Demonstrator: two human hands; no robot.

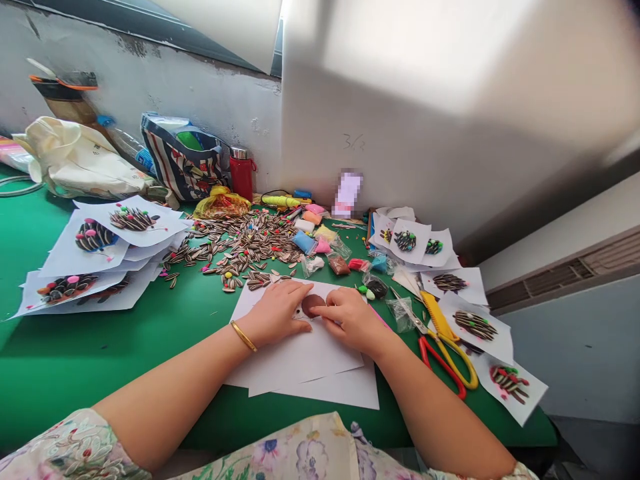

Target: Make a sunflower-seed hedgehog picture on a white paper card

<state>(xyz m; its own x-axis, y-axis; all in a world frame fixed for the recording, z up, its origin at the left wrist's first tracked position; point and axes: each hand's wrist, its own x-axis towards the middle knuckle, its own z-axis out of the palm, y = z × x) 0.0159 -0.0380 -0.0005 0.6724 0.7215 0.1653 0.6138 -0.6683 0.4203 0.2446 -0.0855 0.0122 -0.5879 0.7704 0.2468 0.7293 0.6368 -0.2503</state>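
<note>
A flat brown lump of clay (313, 305) lies on a white sheet of paper (305, 357) on the green table (100, 347). My left hand (277, 312), with a gold bangle at the wrist, rests on the paper just left of the clay, fingers pressed together at its edge. My right hand (350, 318) sits to the right of the clay, fingers curled and touching it. Both hands press on the clay from either side. A pile of striped sunflower seeds (240, 248) is spread just beyond the hands.
Finished seed pictures on white sheets (95, 257) are stacked at the left and more (475, 323) at the right. Scissors with red and yellow handles (445, 350) lie right of my right hand. Small clay packets (320, 243), a red bottle (241, 175) and bags (183, 157) stand by the wall.
</note>
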